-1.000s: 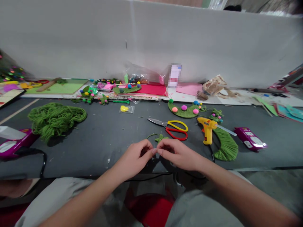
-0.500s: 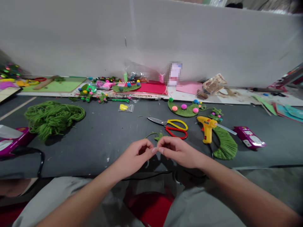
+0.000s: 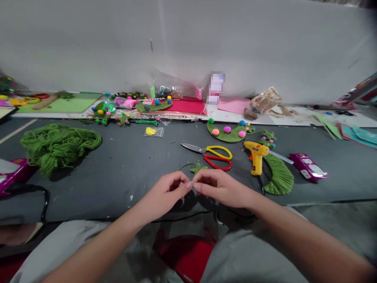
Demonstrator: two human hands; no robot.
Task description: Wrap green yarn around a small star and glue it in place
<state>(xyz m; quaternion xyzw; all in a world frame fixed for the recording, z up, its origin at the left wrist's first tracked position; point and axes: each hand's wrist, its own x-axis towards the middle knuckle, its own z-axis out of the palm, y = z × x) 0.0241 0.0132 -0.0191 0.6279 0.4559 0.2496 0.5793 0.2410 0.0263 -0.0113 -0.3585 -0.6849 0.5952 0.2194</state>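
Note:
My left hand point(image 3: 169, 193) and my right hand point(image 3: 219, 188) meet fingertip to fingertip above the front edge of the dark table. Both are pinched closed; whatever they hold, if anything, is too small to make out. Just beyond the fingers lies a small green yarn star point(image 3: 198, 168) with a loose tail of yarn, partly hidden by my right hand. Behind it rest scissors point(image 3: 203, 151) with one yellow and one red handle. To the right, a yellow glue gun point(image 3: 257, 155) lies against a green yarn-wrapped crescent point(image 3: 279, 175).
A heap of green yarn point(image 3: 59, 147) lies at the left. A second crescent with coloured pompoms point(image 3: 226, 133) sits behind the scissors. A purple power strip point(image 3: 308, 167) is at the right, a small bag with a yellow piece point(image 3: 153, 131) in the middle. Coloured sheets point(image 3: 188, 107) line the back wall.
The view has shifted slightly, so the table things appear a little further left and higher. My hands keep the same fingertip-to-fingertip pinch.

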